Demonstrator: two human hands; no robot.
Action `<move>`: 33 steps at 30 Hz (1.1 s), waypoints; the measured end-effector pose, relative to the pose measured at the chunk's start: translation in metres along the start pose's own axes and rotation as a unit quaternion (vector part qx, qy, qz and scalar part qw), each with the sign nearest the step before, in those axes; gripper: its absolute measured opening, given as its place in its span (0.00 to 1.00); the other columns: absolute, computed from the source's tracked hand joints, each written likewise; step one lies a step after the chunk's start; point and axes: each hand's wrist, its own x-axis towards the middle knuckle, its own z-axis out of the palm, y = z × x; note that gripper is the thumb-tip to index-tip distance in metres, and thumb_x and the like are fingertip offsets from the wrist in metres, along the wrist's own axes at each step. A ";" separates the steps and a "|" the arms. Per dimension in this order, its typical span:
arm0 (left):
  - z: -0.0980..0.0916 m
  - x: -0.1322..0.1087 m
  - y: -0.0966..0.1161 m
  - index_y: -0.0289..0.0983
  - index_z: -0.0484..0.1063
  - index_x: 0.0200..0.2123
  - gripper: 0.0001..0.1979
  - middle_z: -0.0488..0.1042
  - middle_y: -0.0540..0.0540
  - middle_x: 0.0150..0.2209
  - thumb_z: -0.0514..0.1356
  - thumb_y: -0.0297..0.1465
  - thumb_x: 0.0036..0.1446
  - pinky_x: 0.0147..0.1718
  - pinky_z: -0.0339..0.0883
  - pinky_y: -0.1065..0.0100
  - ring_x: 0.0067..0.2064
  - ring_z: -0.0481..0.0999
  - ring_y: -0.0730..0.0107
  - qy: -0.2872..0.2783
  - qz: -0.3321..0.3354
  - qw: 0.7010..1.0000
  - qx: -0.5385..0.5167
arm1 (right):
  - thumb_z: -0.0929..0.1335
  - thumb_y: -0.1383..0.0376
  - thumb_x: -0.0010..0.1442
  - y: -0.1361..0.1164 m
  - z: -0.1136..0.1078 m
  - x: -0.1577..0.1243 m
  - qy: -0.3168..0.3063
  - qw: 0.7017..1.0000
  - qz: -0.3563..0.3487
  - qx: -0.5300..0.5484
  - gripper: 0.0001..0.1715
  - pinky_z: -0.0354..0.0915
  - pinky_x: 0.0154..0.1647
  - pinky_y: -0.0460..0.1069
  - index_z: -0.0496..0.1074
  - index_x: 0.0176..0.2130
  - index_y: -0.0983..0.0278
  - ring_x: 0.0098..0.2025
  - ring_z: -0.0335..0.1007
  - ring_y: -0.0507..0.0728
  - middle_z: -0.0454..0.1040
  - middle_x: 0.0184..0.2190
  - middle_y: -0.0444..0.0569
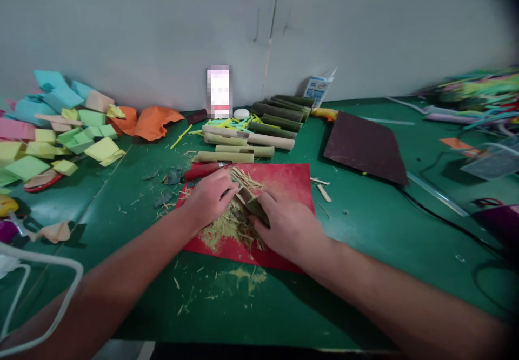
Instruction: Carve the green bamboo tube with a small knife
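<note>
Two hands are brought together over one short bamboo piece (252,204), which is held tilted above the middle of a red mat (292,180), its split end pointing away from the person. The right hand (290,226) is closed around the lower, green-skinned end, with the thumb laid along its side. The left hand (208,198) is curled, its fingertips pressed together against the frayed upper end; whether a splinter is pinched there cannot be told. A heap of pale shavings (227,227) is spread under and between both hands, and more dust is scattered on the green table cover (357,230) just in front of the mat.

A row of pale peeled bamboo lengths (243,145) is laid just behind the mat, and dark green bamboo lengths (279,115) are stacked beyond them, near the wall. A dark maroon sheet (365,146) is set to the right, well apart from the hands. Folded coloured paper pieces (60,130) are piled at the far left, with crumpled orange paper (156,122) beside them. A small carton (318,87) is propped against the wall.
</note>
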 end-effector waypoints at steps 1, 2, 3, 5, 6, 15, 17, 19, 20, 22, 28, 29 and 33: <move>0.000 0.000 0.000 0.34 0.68 0.27 0.10 0.67 0.47 0.28 0.53 0.29 0.60 0.35 0.63 0.68 0.33 0.68 0.70 0.000 0.001 1.000 -0.004 | 0.63 0.60 0.58 0.000 0.000 0.000 0.001 1.000 0.000 0.000 0.10 0.48 0.23 0.49 0.66 0.38 0.64 0.30 0.66 0.54 0.71 0.36 0.48; 0.000 0.000 -0.001 0.34 0.68 0.27 0.10 0.67 0.47 0.28 0.54 0.29 0.60 0.35 0.63 0.68 0.33 0.67 0.70 0.010 0.001 1.000 -0.003 | 0.63 0.60 0.58 0.000 0.000 0.000 0.004 1.000 0.000 0.000 0.10 0.48 0.23 0.50 0.66 0.38 0.64 0.30 0.66 0.54 0.71 0.36 0.48; 0.000 0.001 -0.001 0.34 0.68 0.26 0.10 0.67 0.46 0.28 0.54 0.29 0.60 0.35 0.62 0.67 0.33 0.67 0.70 0.023 -0.001 1.000 0.001 | 0.63 0.60 0.58 0.000 0.000 0.000 0.007 1.000 0.000 -0.001 0.11 0.48 0.23 0.50 0.66 0.38 0.64 0.30 0.67 0.54 0.71 0.37 0.48; 0.000 0.000 -0.002 0.34 0.68 0.26 0.10 0.67 0.47 0.28 0.54 0.29 0.60 0.35 0.62 0.67 0.33 0.67 0.70 0.024 -0.004 1.000 0.009 | 0.63 0.60 0.58 0.000 0.000 -0.001 0.007 1.000 -0.004 -0.001 0.11 0.49 0.23 0.50 0.66 0.39 0.64 0.31 0.67 0.54 0.71 0.37 0.48; 0.000 0.000 -0.002 0.34 0.68 0.26 0.10 0.67 0.46 0.28 0.54 0.29 0.60 0.35 0.62 0.67 0.33 0.67 0.70 0.010 -0.003 1.000 0.007 | 0.63 0.60 0.58 -0.001 0.000 -0.001 0.005 1.000 -0.005 -0.001 0.11 0.49 0.23 0.50 0.66 0.39 0.64 0.31 0.67 0.55 0.71 0.37 0.48; 0.000 0.000 0.004 0.34 0.69 0.27 0.10 0.67 0.46 0.29 0.53 0.28 0.61 0.36 0.62 0.67 0.34 0.68 0.69 -0.011 -0.004 1.000 0.019 | 0.63 0.60 0.58 0.001 0.000 0.000 -0.003 1.000 -0.002 0.002 0.11 0.48 0.23 0.50 0.65 0.39 0.64 0.31 0.67 0.55 0.71 0.37 0.48; 0.000 0.000 0.006 0.34 0.69 0.27 0.10 0.67 0.46 0.29 0.53 0.28 0.60 0.36 0.63 0.67 0.34 0.68 0.69 0.005 -0.008 1.000 0.022 | 0.62 0.60 0.58 0.001 0.000 0.000 0.002 1.000 -0.002 0.006 0.10 0.48 0.23 0.49 0.65 0.38 0.64 0.32 0.68 0.55 0.71 0.37 0.48; 0.000 0.000 0.007 0.34 0.69 0.28 0.10 0.67 0.46 0.29 0.53 0.29 0.60 0.36 0.63 0.67 0.34 0.68 0.69 0.002 -0.010 1.000 0.023 | 0.62 0.60 0.58 0.001 0.000 0.000 0.001 1.000 -0.001 0.003 0.10 0.48 0.23 0.50 0.65 0.37 0.63 0.31 0.68 0.54 0.71 0.36 0.47; 0.000 -0.001 0.007 0.34 0.69 0.28 0.10 0.67 0.46 0.30 0.53 0.29 0.60 0.36 0.63 0.67 0.34 0.68 0.69 -0.007 -0.008 1.000 0.018 | 0.62 0.60 0.58 0.001 0.000 0.000 -0.001 1.000 0.002 -0.002 0.10 0.47 0.23 0.50 0.65 0.37 0.63 0.31 0.67 0.54 0.71 0.35 0.47; 0.000 -0.001 0.006 0.34 0.69 0.29 0.09 0.68 0.46 0.30 0.53 0.29 0.61 0.37 0.63 0.68 0.35 0.68 0.70 -0.014 -0.005 1.000 0.005 | 0.63 0.59 0.57 0.000 -0.001 0.000 0.001 1.000 0.009 -0.014 0.10 0.47 0.23 0.50 0.65 0.38 0.62 0.31 0.68 0.54 0.71 0.35 0.47; 0.000 -0.001 -0.005 0.35 0.70 0.32 0.07 0.68 0.46 0.32 0.53 0.28 0.60 0.37 0.64 0.67 0.35 0.69 0.69 0.001 -0.006 1.000 0.005 | 0.61 0.57 0.59 0.002 0.000 -0.002 0.017 0.999 0.009 -0.029 0.12 0.48 0.23 0.50 0.65 0.37 0.63 0.32 0.68 0.56 0.71 0.37 0.48; 0.000 -0.001 -0.007 0.34 0.70 0.32 0.07 0.68 0.46 0.32 0.53 0.28 0.60 0.38 0.64 0.67 0.36 0.69 0.69 0.004 -0.007 1.000 0.007 | 0.60 0.57 0.59 0.003 0.000 -0.002 0.016 0.999 0.010 -0.031 0.12 0.49 0.23 0.50 0.65 0.37 0.63 0.32 0.68 0.56 0.71 0.36 0.48; 0.001 0.000 -0.009 0.34 0.70 0.31 0.07 0.68 0.45 0.32 0.54 0.28 0.59 0.36 0.64 0.68 0.35 0.69 0.70 0.041 -0.021 0.999 0.023 | 0.61 0.59 0.59 0.003 0.001 -0.002 0.014 0.999 0.011 -0.028 0.10 0.50 0.24 0.50 0.65 0.37 0.62 0.33 0.68 0.56 0.71 0.37 0.48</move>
